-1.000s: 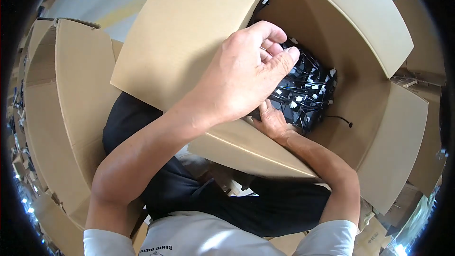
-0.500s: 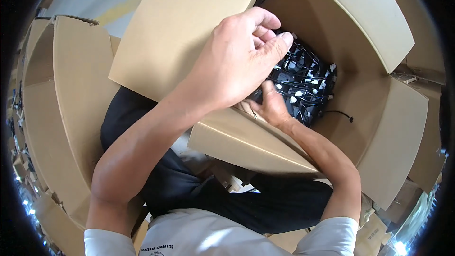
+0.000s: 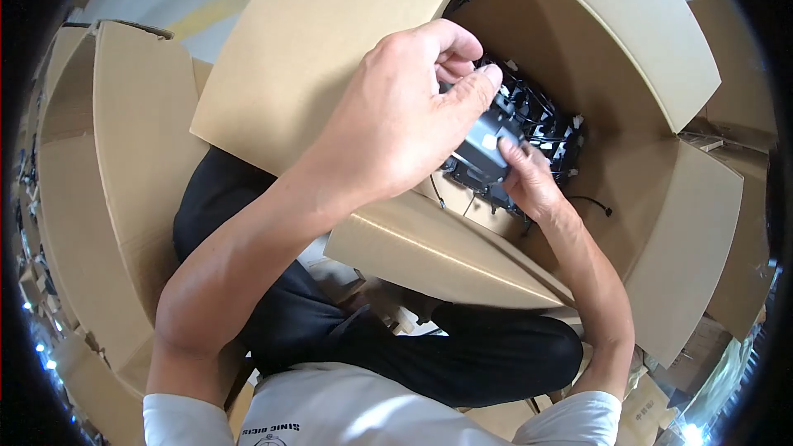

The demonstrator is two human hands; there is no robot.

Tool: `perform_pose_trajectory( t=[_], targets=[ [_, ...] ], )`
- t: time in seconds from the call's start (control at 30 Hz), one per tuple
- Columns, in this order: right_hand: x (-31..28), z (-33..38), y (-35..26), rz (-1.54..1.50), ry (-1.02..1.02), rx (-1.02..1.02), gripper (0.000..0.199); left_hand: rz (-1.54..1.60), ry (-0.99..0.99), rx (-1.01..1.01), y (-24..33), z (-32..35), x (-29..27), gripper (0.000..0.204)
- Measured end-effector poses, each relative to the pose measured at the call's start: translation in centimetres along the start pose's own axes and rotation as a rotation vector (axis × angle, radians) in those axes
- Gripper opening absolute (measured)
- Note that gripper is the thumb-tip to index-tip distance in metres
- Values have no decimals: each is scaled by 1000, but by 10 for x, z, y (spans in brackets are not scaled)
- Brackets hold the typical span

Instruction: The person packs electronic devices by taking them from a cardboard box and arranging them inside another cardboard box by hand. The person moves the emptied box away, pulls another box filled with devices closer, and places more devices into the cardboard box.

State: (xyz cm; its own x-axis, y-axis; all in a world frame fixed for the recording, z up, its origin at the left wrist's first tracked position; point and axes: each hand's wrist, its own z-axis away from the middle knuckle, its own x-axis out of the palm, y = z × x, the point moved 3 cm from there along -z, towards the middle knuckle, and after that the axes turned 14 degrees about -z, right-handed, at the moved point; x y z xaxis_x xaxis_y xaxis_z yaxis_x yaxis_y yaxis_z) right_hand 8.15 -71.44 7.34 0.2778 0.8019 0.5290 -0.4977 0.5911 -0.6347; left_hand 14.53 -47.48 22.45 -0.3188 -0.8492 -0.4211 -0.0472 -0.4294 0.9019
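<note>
My right hand [image 3: 531, 179] grips a dark grey-black plastic unit [image 3: 486, 147], thumb on its near face, above the contents of an open cardboard box [image 3: 615, 149]. A small white patch shows on the unit. My left hand [image 3: 421, 107] hangs over the box's left edge, its fingers half curled and the thumb apart from them, with nothing visible in it. It covers the unit's left end, so whether it touches the unit is hidden. Beneath lie more black units [image 3: 549, 128] with black cables and white connectors.
Raised flaps surround the box: a large one at the left [image 3: 318, 41] and a near one [image 3: 438, 252] before my legs. A loose cable [image 3: 591, 202] lies along the inner right wall. Another open carton [image 3: 136, 198] stands at the left. Further cartons [image 3: 735, 223] stand at the right.
My right hand has come up and to the right from the box's near wall, now with the dark unit in it. My left hand has barely shifted.
</note>
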Motion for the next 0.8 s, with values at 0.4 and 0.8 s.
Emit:
perform_pose_trajectory(
  t=[0.4, 0.8],
  targets=[
    [-38, -60, 157, 290, 29, 438, 61, -10, -24, 73, -3, -1, 10, 32],
    [14, -94, 199, 821, -88, -48, 53, -38, -92, -6, 11, 2, 5, 36]
  ],
)
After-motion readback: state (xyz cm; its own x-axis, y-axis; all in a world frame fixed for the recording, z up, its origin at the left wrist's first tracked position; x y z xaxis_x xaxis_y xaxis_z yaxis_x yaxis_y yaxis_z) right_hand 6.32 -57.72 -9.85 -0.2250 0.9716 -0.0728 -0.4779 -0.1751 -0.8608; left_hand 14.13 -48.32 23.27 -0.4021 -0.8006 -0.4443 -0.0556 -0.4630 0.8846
